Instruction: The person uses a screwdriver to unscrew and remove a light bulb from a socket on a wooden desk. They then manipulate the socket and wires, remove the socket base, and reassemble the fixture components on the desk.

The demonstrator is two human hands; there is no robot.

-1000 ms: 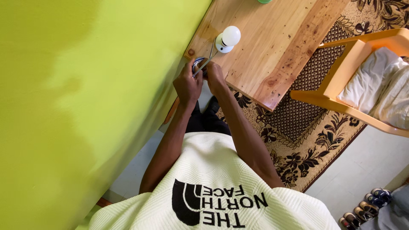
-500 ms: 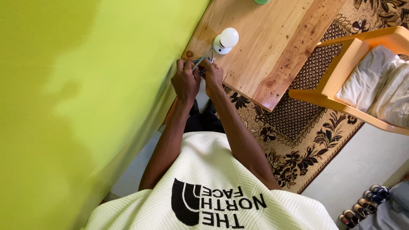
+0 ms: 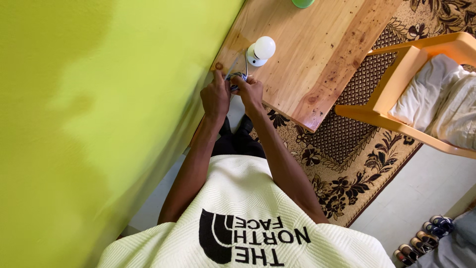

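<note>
Pinching thin blue-white cord (image 3: 237, 77), both hands (image 3: 233, 94) closed on it; round white bulb lamp (image 3: 261, 50) on knotty wooden table (image 3: 317, 54).

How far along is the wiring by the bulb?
Done: the bulb sits in its white holder on the table. In hand: left hand and right hand both pinch the wires at the table edge. Left: the wire ends look loose; their connection is too small to tell.

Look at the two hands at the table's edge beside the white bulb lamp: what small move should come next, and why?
Probably draw the wires a little further apart. The left hand and right hand both pinch the thin bunch close together at the wooden table edge, just short of the white bulb lamp, so the strands look too crowded to work singly.
</note>
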